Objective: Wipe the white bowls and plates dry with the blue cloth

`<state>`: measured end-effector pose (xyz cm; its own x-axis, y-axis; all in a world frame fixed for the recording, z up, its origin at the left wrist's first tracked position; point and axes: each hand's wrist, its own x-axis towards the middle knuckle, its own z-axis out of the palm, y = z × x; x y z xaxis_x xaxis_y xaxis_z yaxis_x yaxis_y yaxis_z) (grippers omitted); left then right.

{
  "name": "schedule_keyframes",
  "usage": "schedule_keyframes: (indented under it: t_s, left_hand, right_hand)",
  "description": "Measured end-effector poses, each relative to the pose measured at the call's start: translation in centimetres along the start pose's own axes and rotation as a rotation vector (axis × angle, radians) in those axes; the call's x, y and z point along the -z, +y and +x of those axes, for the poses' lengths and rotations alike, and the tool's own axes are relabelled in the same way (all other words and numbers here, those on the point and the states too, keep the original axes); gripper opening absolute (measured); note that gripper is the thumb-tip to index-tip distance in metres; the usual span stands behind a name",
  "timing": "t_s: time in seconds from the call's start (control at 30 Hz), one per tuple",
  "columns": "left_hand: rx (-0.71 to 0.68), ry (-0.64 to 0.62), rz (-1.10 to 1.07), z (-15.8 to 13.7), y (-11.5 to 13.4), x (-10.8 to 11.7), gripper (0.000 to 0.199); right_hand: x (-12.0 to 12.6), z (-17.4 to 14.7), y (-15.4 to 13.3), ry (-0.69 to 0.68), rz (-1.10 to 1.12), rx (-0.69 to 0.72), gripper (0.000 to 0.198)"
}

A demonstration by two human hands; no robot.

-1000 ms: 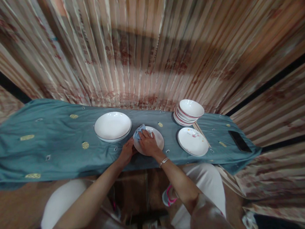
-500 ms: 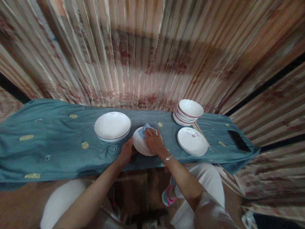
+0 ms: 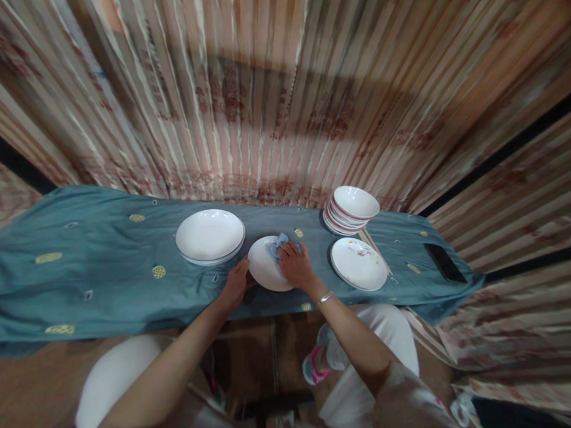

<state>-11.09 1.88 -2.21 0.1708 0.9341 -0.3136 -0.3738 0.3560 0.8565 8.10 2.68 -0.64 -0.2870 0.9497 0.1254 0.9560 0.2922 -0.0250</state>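
Note:
A small white plate [image 3: 263, 268] is in front of me near the table's front edge. My left hand [image 3: 237, 282] grips its left rim, with the fingertips hidden at the edge and beneath it. On the plate's right part, my right hand [image 3: 295, 263] presses a light blue cloth [image 3: 279, 244] against the surface. Its fingers are bunched over the cloth, which sticks out past them on the far side. A bracelet circles my right wrist.
Larger white plates [image 3: 210, 236] are stacked on the left. At the right stand stacked bowls [image 3: 355, 204], flower-patterned plates [image 3: 360, 265], chopsticks [image 3: 375, 251] and a black phone [image 3: 444, 263]. A green patterned cloth [image 3: 114, 276] covers the table; a curtain [image 3: 263, 115] hangs behind.
My right hand and the blue cloth have slid a little to the right over the plate. My left hand stays at the left rim.

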Motion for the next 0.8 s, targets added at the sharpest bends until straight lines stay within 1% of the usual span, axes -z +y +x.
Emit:
schedule_keyframes:
  t_s: [0.1, 0.27, 0.4, 0.63, 0.8]
  left_hand:
    - [-0.014, -0.007, 0.001, 0.2, -0.2, 0.2, 0.058]
    - [0.011, 0.032, -0.012, 0.4, -0.4, 0.2, 0.052]
    - [-0.003, 0.017, -0.01, 0.4, -0.4, 0.2, 0.051]
    - [0.036, 0.069, -0.003, 0.2, -0.1, -0.1, 0.05]
    - [0.04, 0.06, -0.004, 0.0, 0.1, -0.2, 0.048]
  right_hand:
    - [0.2, -0.5, 0.3, -0.008, -0.011, -0.003, 0.039]
    - [0.7, -1.4, 0.7, -0.037, -0.02, -0.004, 0.036]
    - [1.1, -2.2, 0.9, -0.055, -0.018, -0.018, 0.034]
    - [1.9, -3.5, 0.7, -0.092, -0.009, -0.052, 0.033]
    - [2.2, -4.4, 0.6, -0.092, 0.005, -0.053, 0.033]
